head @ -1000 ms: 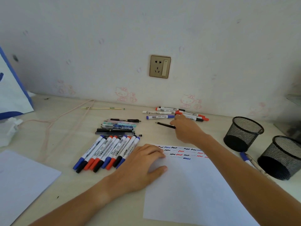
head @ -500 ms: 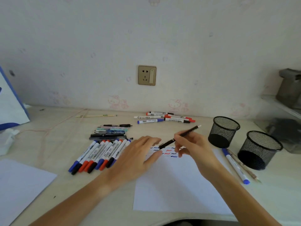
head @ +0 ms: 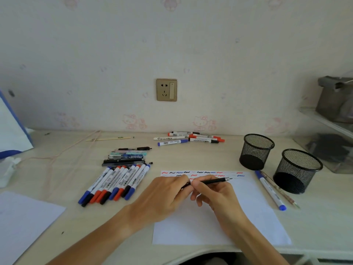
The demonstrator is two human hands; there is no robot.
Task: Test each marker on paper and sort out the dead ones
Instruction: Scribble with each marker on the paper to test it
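A thin black pen lies level above the white test paper, whose top edge carries red, blue and black squiggles. My right hand grips the pen's middle. My left hand pinches the pen's left end, which its fingers hide. A row of several blue, red and black markers lies left of the paper, with a stack of darker pens behind it. Several more markers lie near the wall.
Two black mesh cups stand at the right. A blue-capped marker and a thin pen lie beside them. Another white sheet sits at the front left. A white and blue bag stands far left.
My right hand has carried the black pen from near the wall back over the paper and levelled it. My left hand left the paper and took hold of the pen's left end.
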